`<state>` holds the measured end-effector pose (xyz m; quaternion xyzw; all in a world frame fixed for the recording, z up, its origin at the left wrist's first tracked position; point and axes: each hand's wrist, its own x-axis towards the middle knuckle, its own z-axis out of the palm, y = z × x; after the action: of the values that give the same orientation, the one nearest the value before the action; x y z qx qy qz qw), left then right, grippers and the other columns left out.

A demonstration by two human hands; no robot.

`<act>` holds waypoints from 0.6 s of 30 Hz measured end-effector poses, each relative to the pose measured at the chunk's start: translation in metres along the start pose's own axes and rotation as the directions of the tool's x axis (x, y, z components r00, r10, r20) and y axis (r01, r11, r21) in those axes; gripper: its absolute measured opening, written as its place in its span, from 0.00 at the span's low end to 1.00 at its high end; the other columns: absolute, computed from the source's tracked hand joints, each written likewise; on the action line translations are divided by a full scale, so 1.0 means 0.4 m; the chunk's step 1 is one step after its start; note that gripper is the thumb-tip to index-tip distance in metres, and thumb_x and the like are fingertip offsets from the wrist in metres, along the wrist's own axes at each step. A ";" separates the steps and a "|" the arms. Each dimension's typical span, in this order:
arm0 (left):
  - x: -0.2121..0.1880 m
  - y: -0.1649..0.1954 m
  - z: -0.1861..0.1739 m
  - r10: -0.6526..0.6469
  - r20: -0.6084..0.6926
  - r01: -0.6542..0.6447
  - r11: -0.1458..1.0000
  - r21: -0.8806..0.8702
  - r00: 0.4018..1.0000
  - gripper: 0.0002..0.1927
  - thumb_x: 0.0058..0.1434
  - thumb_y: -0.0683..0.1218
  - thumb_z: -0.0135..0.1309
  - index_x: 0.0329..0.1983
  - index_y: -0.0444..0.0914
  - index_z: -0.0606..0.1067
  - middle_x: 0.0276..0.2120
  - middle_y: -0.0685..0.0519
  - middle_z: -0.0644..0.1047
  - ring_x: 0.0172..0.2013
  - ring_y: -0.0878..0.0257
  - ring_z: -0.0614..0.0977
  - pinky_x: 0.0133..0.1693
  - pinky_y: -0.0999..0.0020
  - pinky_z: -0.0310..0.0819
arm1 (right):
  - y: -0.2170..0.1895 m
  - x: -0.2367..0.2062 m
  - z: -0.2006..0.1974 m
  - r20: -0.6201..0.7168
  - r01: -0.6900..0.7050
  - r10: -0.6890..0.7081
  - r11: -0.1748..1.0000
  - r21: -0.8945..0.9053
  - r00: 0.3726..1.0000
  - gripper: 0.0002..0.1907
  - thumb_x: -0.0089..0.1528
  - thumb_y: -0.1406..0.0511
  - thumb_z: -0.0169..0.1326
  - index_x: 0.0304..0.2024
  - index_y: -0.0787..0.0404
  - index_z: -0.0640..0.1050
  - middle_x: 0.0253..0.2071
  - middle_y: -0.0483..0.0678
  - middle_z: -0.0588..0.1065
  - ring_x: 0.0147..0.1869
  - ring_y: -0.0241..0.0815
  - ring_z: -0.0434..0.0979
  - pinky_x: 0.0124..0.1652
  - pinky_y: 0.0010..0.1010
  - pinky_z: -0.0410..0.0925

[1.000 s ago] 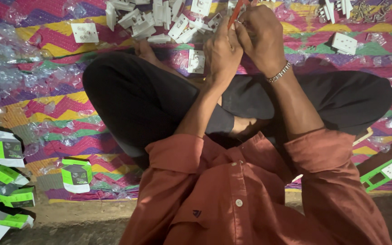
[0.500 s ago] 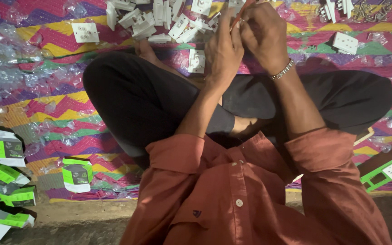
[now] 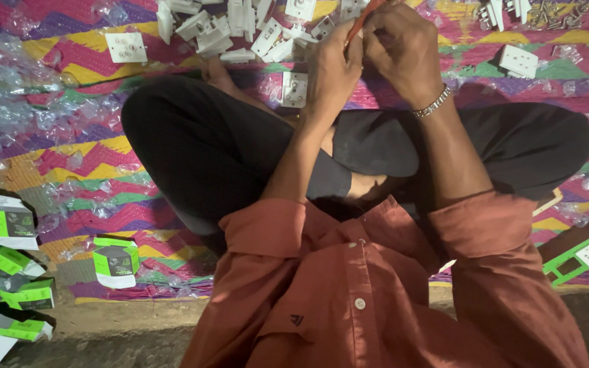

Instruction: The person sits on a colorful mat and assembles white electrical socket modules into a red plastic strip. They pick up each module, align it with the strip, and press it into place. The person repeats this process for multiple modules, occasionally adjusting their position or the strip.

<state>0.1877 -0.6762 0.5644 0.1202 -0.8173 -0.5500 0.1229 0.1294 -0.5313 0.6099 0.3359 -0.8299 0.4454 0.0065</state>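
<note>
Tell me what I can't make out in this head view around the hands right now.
- What the left hand holds: hidden behind its fingers and the right hand.
- The orange-handled tool: its tip is covered by the hands, its top cut off by the upper edge.
- The pile of white socket parts: cut off by the top edge.
- Small metal pieces at top right: too small to identify.

My left hand (image 3: 330,68) and right hand (image 3: 403,51) are closed together around a thin orange-red screwdriver (image 3: 365,15), raised just above my crossed legs. Only its slim handle shows, slanting up and away between my fingers, with the tip hidden inside my left fist. Whatever small piece my left hand grips stays hidden.
</note>
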 end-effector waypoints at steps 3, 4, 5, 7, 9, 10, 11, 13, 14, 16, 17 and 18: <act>0.002 -0.005 -0.003 -0.022 -0.025 0.020 0.998 -0.060 0.999 0.08 0.66 0.41 0.53 0.47 0.34 0.76 0.25 0.48 0.80 0.25 0.61 0.84 0.30 0.65 0.75 | -0.001 0.003 0.006 -0.014 0.002 -0.002 1.000 0.000 1.000 0.05 0.65 0.76 0.61 0.42 0.70 0.78 0.46 0.56 0.77 0.47 0.52 0.82 0.44 0.35 0.75; 0.004 -0.008 -0.005 -0.057 -0.018 0.055 0.995 -0.085 0.998 0.09 0.65 0.41 0.54 0.47 0.34 0.76 0.25 0.49 0.81 0.24 0.63 0.84 0.30 0.67 0.75 | -0.002 0.006 0.008 -0.017 0.006 -0.006 1.000 0.002 1.000 0.05 0.65 0.76 0.61 0.42 0.70 0.78 0.46 0.56 0.77 0.47 0.52 0.82 0.44 0.35 0.75; 0.004 -0.010 -0.004 -0.093 -0.010 0.091 0.990 -0.110 0.996 0.10 0.64 0.41 0.55 0.46 0.33 0.75 0.25 0.51 0.81 0.24 0.66 0.84 0.30 0.69 0.75 | -0.002 0.006 0.006 -0.011 -0.007 0.007 1.000 0.011 1.000 0.05 0.65 0.76 0.61 0.42 0.69 0.78 0.46 0.56 0.78 0.46 0.51 0.82 0.44 0.34 0.75; 0.010 -0.018 -0.005 -0.087 0.014 0.088 0.956 -0.279 0.996 0.09 0.64 0.40 0.56 0.46 0.32 0.76 0.30 0.51 0.82 0.30 0.68 0.82 0.35 0.70 0.77 | -0.004 0.007 0.004 0.006 -0.037 0.037 0.999 0.028 0.999 0.05 0.65 0.76 0.61 0.43 0.69 0.78 0.47 0.55 0.78 0.45 0.50 0.82 0.43 0.33 0.75; 0.012 -0.026 -0.009 -0.088 0.037 0.095 0.921 -0.378 0.995 0.10 0.63 0.39 0.57 0.46 0.31 0.77 0.35 0.52 0.83 0.36 0.68 0.82 0.41 0.71 0.77 | -0.007 0.006 0.003 0.029 -0.061 0.060 0.997 0.039 0.998 0.06 0.65 0.76 0.61 0.44 0.69 0.78 0.46 0.55 0.78 0.44 0.49 0.82 0.41 0.33 0.74; 0.011 -0.031 -0.013 -0.092 0.049 0.103 0.913 -0.396 0.995 0.10 0.62 0.38 0.58 0.46 0.31 0.77 0.37 0.51 0.83 0.38 0.68 0.82 0.43 0.71 0.77 | -0.009 0.004 0.006 0.039 -0.072 0.071 0.996 0.043 0.997 0.07 0.65 0.76 0.62 0.45 0.68 0.78 0.45 0.55 0.78 0.43 0.48 0.81 0.40 0.33 0.74; 0.012 -0.033 -0.017 -0.097 0.060 0.113 0.904 -0.413 0.993 0.11 0.61 0.37 0.59 0.46 0.31 0.77 0.39 0.51 0.82 0.41 0.67 0.82 0.46 0.71 0.77 | -0.010 0.003 0.005 0.033 -0.064 0.062 0.997 0.034 0.997 0.07 0.65 0.75 0.62 0.45 0.68 0.78 0.45 0.55 0.78 0.43 0.48 0.81 0.41 0.33 0.74; 0.008 -0.036 -0.030 -0.167 0.161 0.227 0.835 -0.502 0.973 0.12 0.60 0.37 0.57 0.48 0.31 0.77 0.39 0.51 0.82 0.39 0.67 0.82 0.43 0.71 0.77 | -0.015 -0.001 0.011 0.019 -0.046 0.046 0.999 0.013 0.999 0.07 0.65 0.75 0.62 0.46 0.68 0.78 0.45 0.55 0.77 0.43 0.49 0.81 0.41 0.33 0.74; 0.006 -0.036 -0.035 -0.196 0.214 0.283 0.794 -0.538 0.957 0.13 0.60 0.37 0.57 0.48 0.31 0.77 0.38 0.51 0.82 0.39 0.67 0.82 0.42 0.71 0.77 | -0.016 -0.003 0.012 0.006 -0.035 0.035 0.999 0.021 0.999 0.06 0.65 0.76 0.61 0.45 0.69 0.78 0.46 0.55 0.77 0.44 0.49 0.81 0.42 0.33 0.74; 0.003 -0.033 -0.041 -0.186 0.193 0.263 0.801 -0.538 0.963 0.14 0.61 0.37 0.57 0.50 0.31 0.76 0.41 0.52 0.82 0.40 0.67 0.83 0.44 0.72 0.77 | -0.020 -0.005 0.014 -0.019 -0.013 0.014 0.999 0.036 1.000 0.05 0.66 0.76 0.61 0.43 0.69 0.78 0.47 0.55 0.78 0.47 0.50 0.82 0.44 0.34 0.74; 0.001 -0.032 -0.042 -0.183 0.185 0.255 0.803 -0.539 0.966 0.14 0.61 0.37 0.57 0.51 0.31 0.76 0.42 0.52 0.82 0.41 0.68 0.83 0.45 0.72 0.77 | -0.023 -0.005 0.015 -0.014 -0.011 0.012 0.999 0.031 1.000 0.05 0.66 0.76 0.60 0.43 0.69 0.78 0.47 0.55 0.78 0.47 0.51 0.82 0.44 0.34 0.74; 0.000 -0.031 -0.042 -0.205 0.181 0.271 0.803 -0.531 0.962 0.14 0.61 0.37 0.56 0.51 0.31 0.76 0.42 0.52 0.82 0.40 0.68 0.82 0.43 0.72 0.76 | -0.024 -0.005 0.015 -0.010 -0.010 0.010 1.000 0.025 1.000 0.05 0.66 0.76 0.60 0.43 0.69 0.78 0.47 0.55 0.78 0.48 0.51 0.82 0.44 0.35 0.73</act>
<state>0.1939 -0.6952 0.5590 0.1496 -0.6081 -0.7788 0.0352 0.1379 -0.5383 0.6130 0.3294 -0.8259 0.4576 0.0042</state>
